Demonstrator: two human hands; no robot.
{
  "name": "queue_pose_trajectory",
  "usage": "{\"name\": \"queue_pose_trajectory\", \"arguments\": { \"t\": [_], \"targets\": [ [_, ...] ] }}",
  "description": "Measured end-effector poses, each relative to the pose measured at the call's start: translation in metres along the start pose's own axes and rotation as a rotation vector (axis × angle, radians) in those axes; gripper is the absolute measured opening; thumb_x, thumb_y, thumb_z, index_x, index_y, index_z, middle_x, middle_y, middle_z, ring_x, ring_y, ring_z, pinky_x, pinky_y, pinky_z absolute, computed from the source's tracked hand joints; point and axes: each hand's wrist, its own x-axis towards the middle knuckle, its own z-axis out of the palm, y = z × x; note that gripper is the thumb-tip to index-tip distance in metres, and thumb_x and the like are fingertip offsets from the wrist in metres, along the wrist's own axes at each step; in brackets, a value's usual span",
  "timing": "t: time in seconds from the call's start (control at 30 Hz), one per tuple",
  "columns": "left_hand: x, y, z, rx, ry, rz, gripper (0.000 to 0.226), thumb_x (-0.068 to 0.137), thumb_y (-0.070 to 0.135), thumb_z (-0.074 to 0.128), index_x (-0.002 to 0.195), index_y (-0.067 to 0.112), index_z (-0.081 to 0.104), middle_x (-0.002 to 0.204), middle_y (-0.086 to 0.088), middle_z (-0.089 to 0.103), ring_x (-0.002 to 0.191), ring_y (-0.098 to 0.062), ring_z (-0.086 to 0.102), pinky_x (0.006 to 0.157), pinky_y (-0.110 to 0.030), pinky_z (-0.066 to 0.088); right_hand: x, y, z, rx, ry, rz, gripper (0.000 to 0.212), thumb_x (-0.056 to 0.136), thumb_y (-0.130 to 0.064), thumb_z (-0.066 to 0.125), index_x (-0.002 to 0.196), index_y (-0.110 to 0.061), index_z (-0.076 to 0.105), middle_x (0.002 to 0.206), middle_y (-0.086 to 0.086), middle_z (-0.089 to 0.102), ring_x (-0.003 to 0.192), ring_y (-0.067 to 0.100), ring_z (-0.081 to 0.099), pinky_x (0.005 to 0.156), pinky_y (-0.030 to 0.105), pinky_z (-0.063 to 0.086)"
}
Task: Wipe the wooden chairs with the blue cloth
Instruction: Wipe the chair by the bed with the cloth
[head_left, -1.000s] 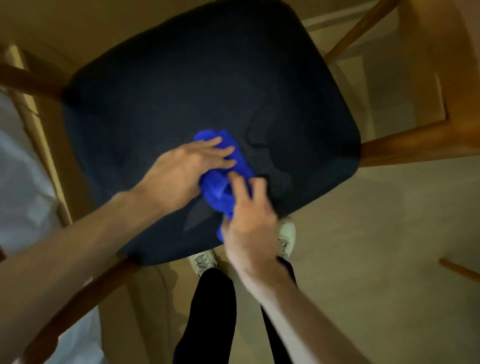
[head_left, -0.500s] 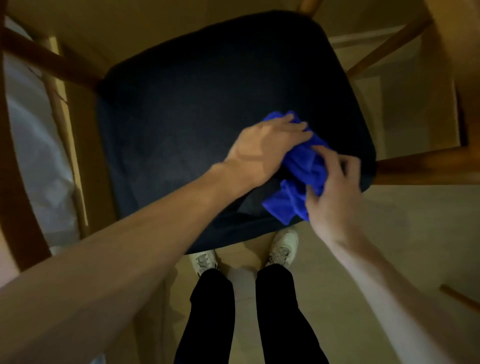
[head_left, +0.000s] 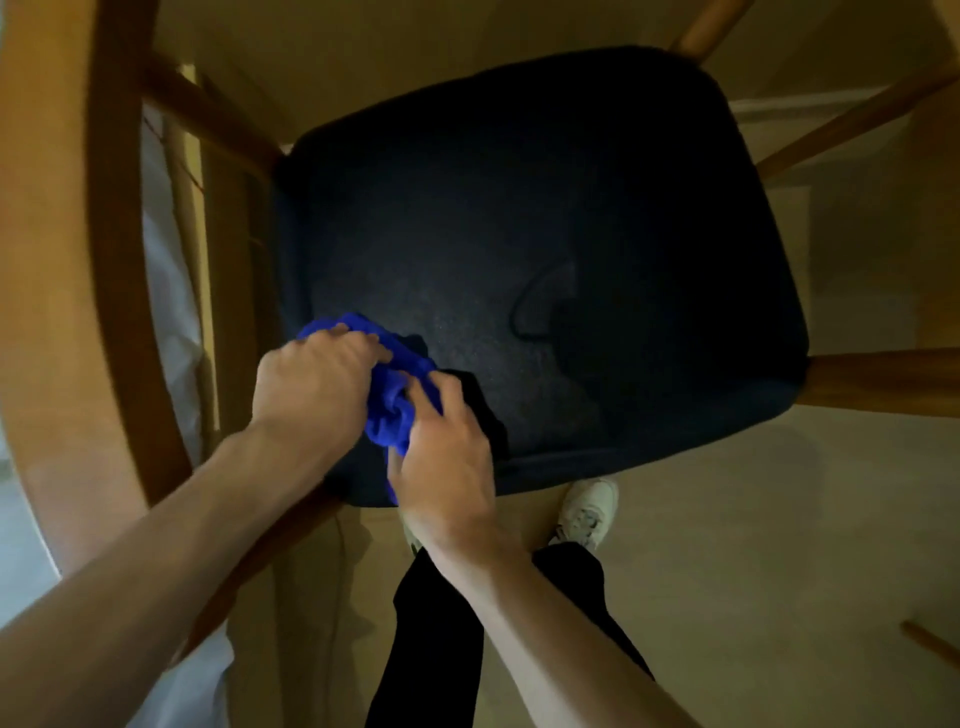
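Observation:
A wooden chair with a dark padded seat (head_left: 571, 218) stands below me. The bunched blue cloth (head_left: 392, 400) lies on the seat's near left corner. My left hand (head_left: 311, 384) presses down on the cloth's left part with its fingers bent over it. My right hand (head_left: 447, 467) holds the cloth's near right part, with its fingers laid over the folds. Most of the cloth is hidden under the two hands.
The chair's curved wooden backrest (head_left: 109, 260) runs down the left side. Wooden legs (head_left: 883, 382) stick out at the right. My legs in black trousers (head_left: 441, 649) and a white shoe (head_left: 587, 509) stand on the beige floor (head_left: 753, 545) just in front of the seat.
Both hands have swept the blue cloth from the seat's right front edge across to its near left corner. The view has shifted, showing more of the backrest at the left.

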Motion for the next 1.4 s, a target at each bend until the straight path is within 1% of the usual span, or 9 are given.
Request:
{"name": "queue_pose_trajectory", "arguments": {
  "t": [0.1,0.17,0.3,0.63,0.73,0.9,1.13,1.27,1.4],
  "targets": [
    [-0.001,0.006,-0.007,-0.066,0.019,-0.056,0.042,0.091,0.022,0.058,0.130,0.035,0.050,0.109,-0.001,0.062,0.098,-0.025,0.063,0.077,-0.036,0.052,0.006,0.018,-0.032,-0.006,-0.035,-0.103,0.057,0.088,-0.022,0.062,0.141,-0.031,0.044,0.135,-0.008,0.044,0.115,0.019,0.054,0.094,0.034,0.049],
    [0.002,0.020,-0.013,-0.220,0.100,0.037,0.050,0.089,0.015,0.057,0.135,0.034,0.049,0.123,-0.004,0.061,0.112,-0.027,0.060,0.089,-0.039,0.049,0.014,0.036,-0.064,-0.082,0.051,-0.153,0.062,0.085,-0.019,0.061,0.142,-0.035,0.043,0.135,-0.008,0.046,0.115,0.018,0.052,0.093,0.033,0.048],
    [0.027,0.052,-0.028,-0.414,0.470,0.322,0.062,0.090,0.002,0.053,0.149,0.013,0.036,0.155,-0.007,0.035,0.146,-0.022,0.025,0.114,-0.024,0.009,0.054,0.061,-0.120,-0.270,0.270,-0.159,0.076,0.080,-0.007,0.063,0.147,-0.033,0.039,0.146,0.002,0.038,0.118,0.028,0.043,0.102,0.040,0.041],
    [0.012,0.010,0.037,-0.685,0.326,-0.554,0.062,0.095,0.002,0.047,0.151,0.017,0.028,0.158,-0.003,0.027,0.148,-0.020,0.018,0.118,-0.034,0.018,0.134,-0.013,-0.016,-0.326,-0.099,-0.410,0.066,0.078,-0.001,0.060,0.133,-0.038,0.056,0.152,-0.007,0.037,0.138,0.029,0.024,0.112,0.036,0.021],
    [-0.020,0.044,0.063,-0.687,0.336,-0.598,0.058,0.090,0.000,0.051,0.146,0.010,0.041,0.151,-0.009,0.041,0.143,-0.025,0.032,0.115,-0.035,0.029,0.115,0.011,-0.035,-0.306,-0.237,-0.634,0.060,0.070,-0.002,0.052,0.122,-0.027,0.067,0.138,-0.003,0.054,0.128,0.029,0.037,0.108,0.044,0.032],
    [-0.070,0.113,0.072,-0.743,0.227,-0.426,0.065,0.061,0.011,0.076,0.125,0.007,0.064,0.125,-0.011,0.065,0.120,-0.029,0.059,0.094,-0.038,0.052,0.080,0.064,-0.094,-0.381,-0.503,-0.672,0.076,0.057,0.001,0.043,0.122,-0.029,0.068,0.135,-0.009,0.056,0.126,0.020,0.039,0.110,0.031,0.029],
    [-0.046,0.069,0.050,-0.927,0.496,-0.512,0.081,0.067,-0.009,0.064,0.144,0.006,0.043,0.149,-0.011,0.043,0.143,-0.025,0.031,0.118,-0.039,0.026,0.112,0.002,-0.086,-0.264,-0.421,-0.733,0.062,0.068,-0.004,0.048,0.124,-0.024,0.067,0.132,-0.005,0.058,0.122,0.020,0.046,0.110,0.022,0.027],
    [0.001,0.008,0.052,-0.939,0.585,-0.757,0.077,0.081,-0.008,0.046,0.153,0.010,0.024,0.159,-0.008,0.024,0.149,-0.020,0.011,0.117,-0.025,0.001,0.170,-0.071,-0.021,-0.269,-0.379,-0.810,0.051,0.075,-0.017,0.044,0.117,-0.031,0.070,0.137,-0.001,0.056,0.125,0.025,0.047,0.111,0.047,0.032],
    [-0.012,0.035,0.090,-1.003,0.484,-0.800,0.068,0.090,-0.006,0.043,0.153,0.002,0.018,0.159,-0.016,0.019,0.148,-0.026,0.015,0.121,-0.035,0.014,0.150,-0.072,0.027,-0.448,-0.507,-0.777,0.030,0.093,-0.018,0.051,0.113,-0.031,0.070,0.142,-0.002,0.051,0.138,0.021,0.036,0.115,0.061,0.009]
  ]
}}
